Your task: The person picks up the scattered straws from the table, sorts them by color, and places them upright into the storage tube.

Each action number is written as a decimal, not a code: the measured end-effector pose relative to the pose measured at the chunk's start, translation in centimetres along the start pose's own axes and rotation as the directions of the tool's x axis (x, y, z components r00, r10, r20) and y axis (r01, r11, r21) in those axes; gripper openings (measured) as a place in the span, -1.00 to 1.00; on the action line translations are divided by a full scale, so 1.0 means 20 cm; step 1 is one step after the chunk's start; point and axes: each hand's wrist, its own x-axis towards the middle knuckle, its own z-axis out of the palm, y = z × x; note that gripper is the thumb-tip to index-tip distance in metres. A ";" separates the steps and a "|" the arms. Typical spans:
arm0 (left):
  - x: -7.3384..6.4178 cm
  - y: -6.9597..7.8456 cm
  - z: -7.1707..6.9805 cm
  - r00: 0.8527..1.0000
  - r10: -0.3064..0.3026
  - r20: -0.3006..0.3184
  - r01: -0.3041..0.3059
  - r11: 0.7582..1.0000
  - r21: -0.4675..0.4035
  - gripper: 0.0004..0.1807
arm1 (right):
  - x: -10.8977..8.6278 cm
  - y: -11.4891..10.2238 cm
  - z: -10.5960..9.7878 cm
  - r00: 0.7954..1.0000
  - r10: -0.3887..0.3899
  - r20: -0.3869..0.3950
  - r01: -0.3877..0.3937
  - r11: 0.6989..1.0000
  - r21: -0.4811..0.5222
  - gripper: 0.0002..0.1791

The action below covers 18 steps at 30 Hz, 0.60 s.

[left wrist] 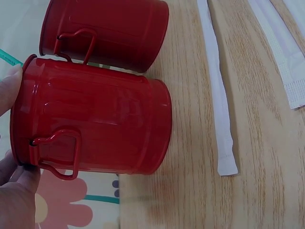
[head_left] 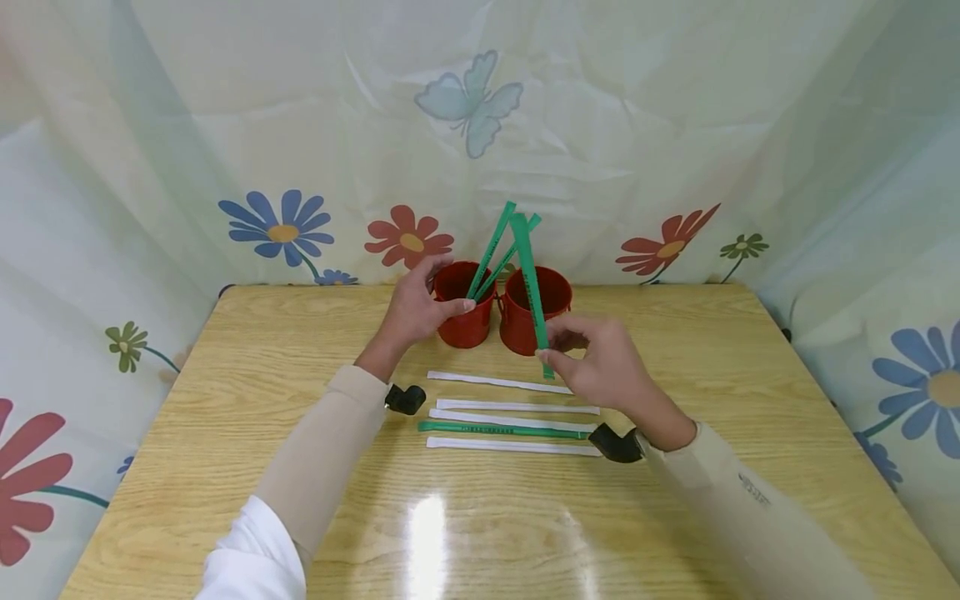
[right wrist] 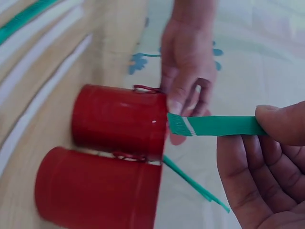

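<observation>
- The right hand (head_left: 596,362) pinches one green strip (head_left: 529,279) between thumb and fingers, close to its lower end; the rest rises above the fingertips, its top leaning a little to the left.
- The left hand (head_left: 415,307) grips the rim of the left bucket (head_left: 463,333), thumb on the near side, the other fingers round the outer side.
- Just past the left thumb, two green strips (head_left: 491,250) stand in that red bucket, tilted toward the right with their tops sticking out.
- Between the two hands, just beside the first, is the right bucket (head_left: 517,329), also red; from where I look, the pinched strip crosses in front of it.
- Nearer the person than both sets of fingers, four white strips (head_left: 517,407) lie roughly side by side, with another green strip (head_left: 480,428) among them.
- Under it all is the wooden table (head_left: 375,517); beyond the fingers and buckets hangs a flowered cloth (head_left: 637,125) with a pale blue butterfly (head_left: 472,104).
</observation>
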 end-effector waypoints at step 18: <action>0.00 0.00 0.00 1.000 0.006 -0.004 -0.006 1.000 0.005 -0.18 | 0.32 0.02 0.08 0.956 0.216 -0.198 -0.166 0.955 0.244 -0.88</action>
